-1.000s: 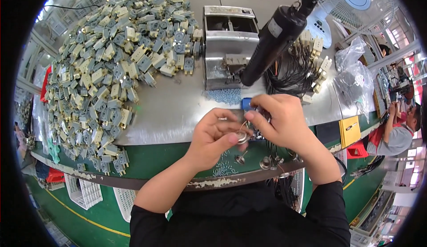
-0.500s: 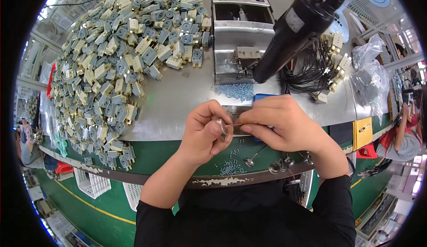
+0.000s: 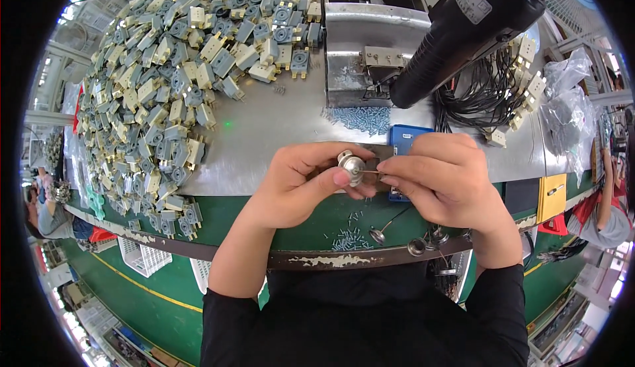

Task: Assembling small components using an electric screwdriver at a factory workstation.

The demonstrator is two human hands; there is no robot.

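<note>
Near the front edge of the bench, my left hand [image 3: 297, 185] grips a round silver metal part [image 3: 350, 166], stepped like a small cap, between thumb and fingers. From its middle a thin wire or rod [image 3: 368, 172] runs to the right. My right hand [image 3: 444, 178] pinches the far end of it between thumb and index finger. Partly hidden behind the right hand lies a blue case [image 3: 409, 133]. More round metal parts [image 3: 418, 246] with wires sit at the bench edge below the right hand. Loose small screws [image 3: 350, 240] are scattered on the green mat below.
A large heap of grey and cream plastic components [image 3: 165, 102] fills the left. Behind my hands stand a metal box-shaped machine [image 3: 364, 20], a pile of bluish screws [image 3: 360, 120] and a thick black cylindrical tool [image 3: 456, 30]. Black cables [image 3: 473, 102] and a clear plastic bag [image 3: 567, 109] lie right.
My left hand has turned, so the metal part's round face shows more. My right hand has shifted slightly right, still pinching the wire or rod. The whole view has shifted a little.
</note>
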